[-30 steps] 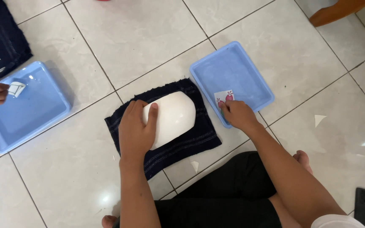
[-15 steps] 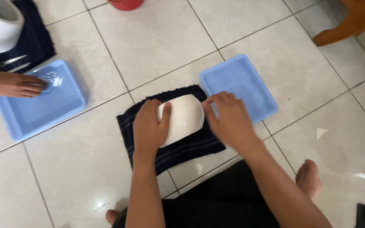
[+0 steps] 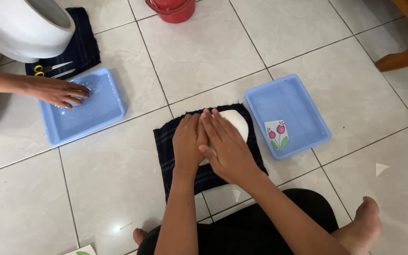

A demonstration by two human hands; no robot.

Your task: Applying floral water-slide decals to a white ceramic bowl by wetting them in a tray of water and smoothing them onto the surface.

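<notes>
A white rounded pot (image 3: 236, 123) lies on its side on a dark blue towel (image 3: 165, 150) spread on the tiled floor. My left hand (image 3: 188, 141) rests flat on the pot's left part. My right hand (image 3: 226, 147) lies flat across it beside the left, fingers together and pointing away from me. Both hands cover most of the pot. To the right stands a blue tray (image 3: 308, 117) with a small cutout of pink tulips (image 3: 276, 134) lying in it.
Another person's hand (image 3: 58, 91) reaches into a second blue tray (image 3: 101, 112) at the left. Behind it are a large white pot (image 3: 24, 29), a dark towel (image 3: 87, 49) and yellow-handled scissors (image 3: 48, 69). A red bucket (image 3: 174, 9) and a wooden leg (image 3: 405, 55) stand farther back.
My right hand left the right tray and moved onto the white pot beside my left hand. The tulip cutout now lies uncovered in the tray. The view shifted to show more of the left.
</notes>
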